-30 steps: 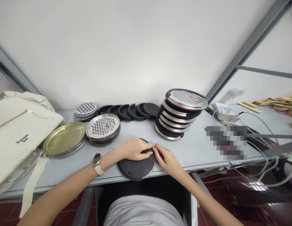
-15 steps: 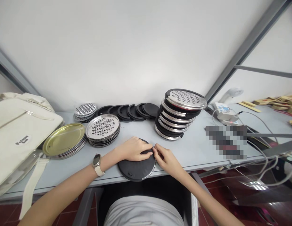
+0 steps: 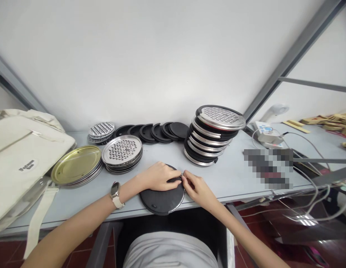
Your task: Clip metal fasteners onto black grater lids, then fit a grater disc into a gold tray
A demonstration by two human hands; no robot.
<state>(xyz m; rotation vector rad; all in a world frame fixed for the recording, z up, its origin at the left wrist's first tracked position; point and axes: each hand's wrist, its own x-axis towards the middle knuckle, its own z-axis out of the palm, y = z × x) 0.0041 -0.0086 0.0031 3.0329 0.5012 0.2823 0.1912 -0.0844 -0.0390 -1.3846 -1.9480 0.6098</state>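
Evidently, the disc (image 3: 157,201) lies flat at the front edge of the worktop (image 3: 231,171), black on top with bright metal along part of its rim. The left hand (image 3: 160,178) grips it from above, palm down, fingertips bent towards the right-hand side of the rim. The right hand (image 3: 197,188) meets them there, thumb and forefinger closed together; whether they pinch some small part, I cannot tell.

For good work here, I judge, the left palm should bear down evenly so the disc neither turns nor tips, while the right fingertips press squarely at the rim. Light force seems wise, as the metal edge could nip skin.

Farther in, towards the left end, sit the gold plates (image 3: 78,165) and, just beside them, the grater plates (image 3: 124,150). A tall stack (image 3: 208,143) leans right of centre, and black rings (image 3: 147,133) overlap along the back edge.
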